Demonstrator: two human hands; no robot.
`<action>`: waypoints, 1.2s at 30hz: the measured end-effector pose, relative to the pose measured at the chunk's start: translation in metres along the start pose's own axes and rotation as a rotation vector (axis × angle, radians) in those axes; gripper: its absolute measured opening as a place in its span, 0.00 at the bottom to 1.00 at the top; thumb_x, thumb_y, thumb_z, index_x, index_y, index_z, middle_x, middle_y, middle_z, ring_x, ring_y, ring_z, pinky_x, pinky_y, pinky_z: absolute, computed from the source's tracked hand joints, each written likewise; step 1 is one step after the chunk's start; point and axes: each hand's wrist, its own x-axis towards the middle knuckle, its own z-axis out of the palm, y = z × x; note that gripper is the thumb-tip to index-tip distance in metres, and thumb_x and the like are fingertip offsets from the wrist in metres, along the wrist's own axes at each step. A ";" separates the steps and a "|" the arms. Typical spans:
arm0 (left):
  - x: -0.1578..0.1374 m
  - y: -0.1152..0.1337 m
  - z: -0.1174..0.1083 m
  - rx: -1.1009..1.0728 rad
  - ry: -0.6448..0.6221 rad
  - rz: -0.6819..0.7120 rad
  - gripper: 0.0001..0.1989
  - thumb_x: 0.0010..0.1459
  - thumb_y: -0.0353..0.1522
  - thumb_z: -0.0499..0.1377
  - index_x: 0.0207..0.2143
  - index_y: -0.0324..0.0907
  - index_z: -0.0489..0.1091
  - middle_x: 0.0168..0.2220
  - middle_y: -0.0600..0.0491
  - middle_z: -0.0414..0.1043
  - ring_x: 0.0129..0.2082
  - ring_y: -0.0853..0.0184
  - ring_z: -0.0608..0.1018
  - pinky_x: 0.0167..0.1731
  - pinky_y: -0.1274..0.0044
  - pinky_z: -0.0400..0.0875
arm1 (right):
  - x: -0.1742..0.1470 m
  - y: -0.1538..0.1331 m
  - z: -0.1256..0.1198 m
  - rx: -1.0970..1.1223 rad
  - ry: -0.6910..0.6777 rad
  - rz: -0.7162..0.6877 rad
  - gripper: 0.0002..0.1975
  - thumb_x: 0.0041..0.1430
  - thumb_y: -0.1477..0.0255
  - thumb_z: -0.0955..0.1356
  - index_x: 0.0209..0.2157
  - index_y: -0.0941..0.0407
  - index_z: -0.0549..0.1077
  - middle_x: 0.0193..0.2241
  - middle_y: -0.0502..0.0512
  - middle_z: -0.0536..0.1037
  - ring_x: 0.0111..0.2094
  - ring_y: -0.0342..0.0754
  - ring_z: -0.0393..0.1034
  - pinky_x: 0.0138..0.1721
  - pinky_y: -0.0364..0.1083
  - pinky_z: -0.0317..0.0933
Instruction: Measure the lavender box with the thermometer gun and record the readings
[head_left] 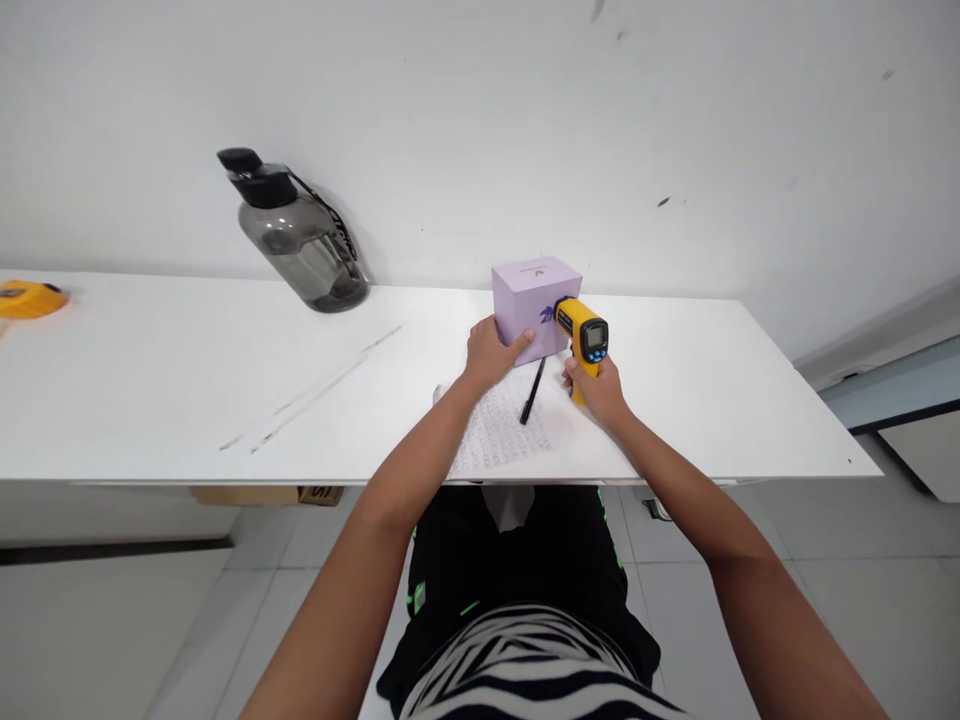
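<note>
A light purple box (517,315) with a dark blue print on its front stands near the back of the white table. My left hand (494,350) grips its left side, thumb across the front face. In my right hand (600,388) is a yellow and black infrared thermometer (585,332), held by its handle. Its nose points at the front of the box, close to the print; I cannot tell whether they touch. Below the box, a black pen (532,392) lies on a sheet of paper (499,430) covered in handwriting.
A grey see-through water bottle (300,240) with a black lid stands by the wall at the back left. At the far left lies a yellow and black object (30,299), cut off by the frame. The table's (675,440) front edge runs just before my body.
</note>
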 end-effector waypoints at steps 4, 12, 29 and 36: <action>-0.003 0.006 -0.005 -0.001 -0.033 -0.022 0.31 0.64 0.57 0.71 0.55 0.45 0.72 0.64 0.36 0.81 0.67 0.42 0.78 0.64 0.57 0.73 | 0.006 0.000 -0.004 0.056 0.178 -0.022 0.41 0.45 0.32 0.80 0.43 0.47 0.67 0.28 0.42 0.76 0.25 0.44 0.71 0.28 0.46 0.70; -0.005 0.006 -0.008 -0.009 -0.072 -0.013 0.32 0.62 0.56 0.71 0.57 0.46 0.71 0.66 0.37 0.79 0.70 0.42 0.76 0.67 0.56 0.72 | 0.023 -0.001 -0.043 -0.259 0.307 0.085 0.37 0.61 0.34 0.71 0.57 0.49 0.73 0.35 0.51 0.81 0.37 0.55 0.80 0.39 0.52 0.74; -0.004 0.004 -0.007 0.000 -0.093 0.004 0.35 0.59 0.58 0.72 0.58 0.46 0.70 0.68 0.36 0.78 0.71 0.40 0.76 0.67 0.55 0.73 | 0.019 -0.012 -0.040 -1.138 0.234 0.115 0.31 0.77 0.57 0.68 0.74 0.54 0.75 0.60 0.68 0.85 0.58 0.64 0.80 0.56 0.55 0.70; -0.007 0.012 -0.012 0.036 -0.118 -0.003 0.34 0.57 0.56 0.74 0.56 0.47 0.70 0.67 0.37 0.79 0.71 0.40 0.76 0.67 0.54 0.73 | 0.023 -0.003 -0.045 -1.133 0.236 0.096 0.31 0.76 0.58 0.67 0.73 0.56 0.76 0.61 0.71 0.83 0.61 0.65 0.75 0.57 0.57 0.71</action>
